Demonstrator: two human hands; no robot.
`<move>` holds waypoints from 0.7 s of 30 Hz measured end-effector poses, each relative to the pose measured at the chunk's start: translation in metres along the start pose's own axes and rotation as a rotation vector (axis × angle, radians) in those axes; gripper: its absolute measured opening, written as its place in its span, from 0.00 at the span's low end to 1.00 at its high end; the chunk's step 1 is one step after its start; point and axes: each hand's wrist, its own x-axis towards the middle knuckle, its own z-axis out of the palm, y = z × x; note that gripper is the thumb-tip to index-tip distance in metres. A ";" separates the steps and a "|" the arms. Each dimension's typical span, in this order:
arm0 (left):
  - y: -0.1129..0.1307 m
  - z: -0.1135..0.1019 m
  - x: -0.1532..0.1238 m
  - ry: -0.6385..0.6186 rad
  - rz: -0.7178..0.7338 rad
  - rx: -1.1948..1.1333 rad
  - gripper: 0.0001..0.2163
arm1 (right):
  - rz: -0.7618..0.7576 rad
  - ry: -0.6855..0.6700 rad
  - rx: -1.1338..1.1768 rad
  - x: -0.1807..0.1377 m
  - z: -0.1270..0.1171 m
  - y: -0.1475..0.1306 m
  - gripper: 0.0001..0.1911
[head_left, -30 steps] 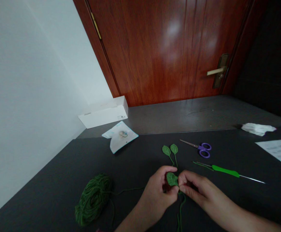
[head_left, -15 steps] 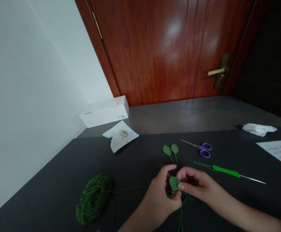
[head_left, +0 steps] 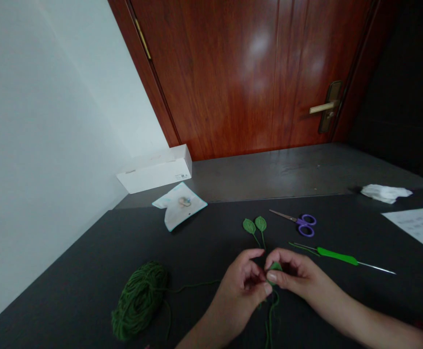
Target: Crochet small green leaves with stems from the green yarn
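Over the dark table [head_left: 87, 261], my left hand [head_left: 242, 288] and my right hand [head_left: 293, 277] meet with fingers pinched on a small green crocheted leaf [head_left: 274, 267]. The leaf is mostly hidden between the fingertips. Its green yarn tail [head_left: 271, 312] hangs down toward the near edge. Two finished green crocheted leaves [head_left: 255, 226] with stems lie just beyond my hands. A skein of green yarn [head_left: 138, 299] sits to the left, with a strand running toward my left hand.
Purple-handled scissors [head_left: 300, 223] and a green-handled crochet hook [head_left: 336, 257] lie to the right of the leaves. A white box [head_left: 155, 169] and a small plastic packet [head_left: 178, 207] sit at the back left. A crumpled tissue [head_left: 385, 193] and a paper sheet [head_left: 420, 228] are at the right. A wooden door [head_left: 247, 72] stands behind.
The leaf was plainly visible between my fingers a second ago; now my fingertips have closed over it and it is mostly covered. My hands stayed in the same place.
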 end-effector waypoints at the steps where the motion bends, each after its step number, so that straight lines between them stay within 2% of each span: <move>1: 0.000 0.000 0.000 -0.007 -0.002 -0.018 0.21 | -0.002 0.011 -0.001 0.000 0.000 0.000 0.12; 13: 0.016 0.001 -0.003 0.004 -0.059 -0.061 0.17 | -0.001 0.136 0.047 -0.003 0.008 0.000 0.15; 21: 0.009 -0.004 -0.001 0.030 -0.007 0.032 0.22 | 0.086 -0.020 0.102 0.001 -0.001 0.008 0.14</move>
